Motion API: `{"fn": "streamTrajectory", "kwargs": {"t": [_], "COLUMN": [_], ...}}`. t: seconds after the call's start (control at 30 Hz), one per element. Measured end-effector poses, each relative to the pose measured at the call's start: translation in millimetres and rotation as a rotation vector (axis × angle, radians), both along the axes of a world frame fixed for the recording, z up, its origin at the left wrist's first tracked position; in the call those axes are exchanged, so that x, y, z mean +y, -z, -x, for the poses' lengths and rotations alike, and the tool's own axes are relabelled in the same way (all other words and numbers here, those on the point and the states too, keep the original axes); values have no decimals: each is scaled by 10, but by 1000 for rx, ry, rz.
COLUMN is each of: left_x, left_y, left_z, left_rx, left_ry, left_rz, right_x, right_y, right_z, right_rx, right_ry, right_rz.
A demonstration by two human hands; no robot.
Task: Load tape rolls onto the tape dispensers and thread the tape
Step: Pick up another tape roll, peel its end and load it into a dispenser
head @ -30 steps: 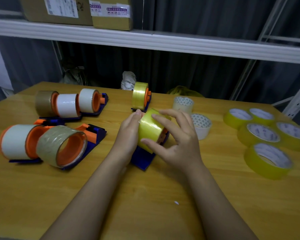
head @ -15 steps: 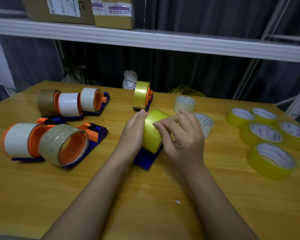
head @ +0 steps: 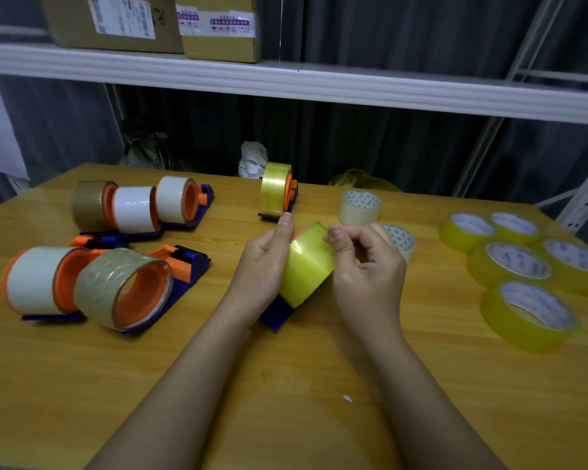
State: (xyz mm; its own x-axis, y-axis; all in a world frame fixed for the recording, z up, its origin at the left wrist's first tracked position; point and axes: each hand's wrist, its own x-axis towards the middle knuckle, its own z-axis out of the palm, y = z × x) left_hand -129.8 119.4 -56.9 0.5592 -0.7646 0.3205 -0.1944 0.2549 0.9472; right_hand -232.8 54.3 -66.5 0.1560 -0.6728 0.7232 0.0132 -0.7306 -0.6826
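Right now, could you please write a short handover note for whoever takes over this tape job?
Left hand steadies the yellow tape roll seated on the blue dispenser at table centre. Right hand pinches at the roll's upper edge, apparently picking for the tape end.
Done: six dispensers loaded, five at left and one yellow behind.
Left: thread this roll. Five loose yellow rolls lie at right, two clear rolls behind the hands.

The right hand (head: 370, 269) has lifted off the face of the yellow tape roll (head: 308, 264) toward 3 o'clock, its fingers (head: 335, 237) now curled and pinching at the roll's upper edge. The left hand's (head: 263, 262) thumb now stands straighter against the roll's side.
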Motion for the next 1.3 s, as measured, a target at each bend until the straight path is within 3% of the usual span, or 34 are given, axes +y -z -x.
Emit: {"fn": "streamTrajectory", "kwargs": {"t": [0.2,0.37,0.47,0.57,0.67,0.73,0.83,1.0,1.13,1.23,1.3], "left_x": [1,0,2,-17,-41,-25,-21,18,-9,-14,-19], "left_y": [-15,-1,-5,-8,36,45,88,93,79,109,131], "left_z": [-12,-41,-73,-155,-270,-296,-367,-475,-425,-434,-448], "left_rx": [-51,-37,44,258,399,390,368,263,286,282,266], "left_ry": [16,28,-30,-148,-130,-108,-190,-388,-333,-302,-288], "left_rz": [-11,-10,-52,-130,-179,-219,-269,-268,-275,-280,-278], "right_x": [-56,-57,-78,-178,-306,-356,-384,-319,-296,-172,-59], "right_y": [-20,-19,-37,-41,2,18,55,177,68,-153,-302], "right_z": [19,15,33,26,-52,-144,-235,-299,-284,-323,-412], "right_rx": [-85,-77,-48,-43,182,403,535,656,712,591,622], "right_ry": [-91,-80,-148,-288,-342,-412,-510,-432,-382,-254,-207], "right_rz": [-162,-112,-20,-182,-309,-354,-411,-306,-242,-47,61]}}
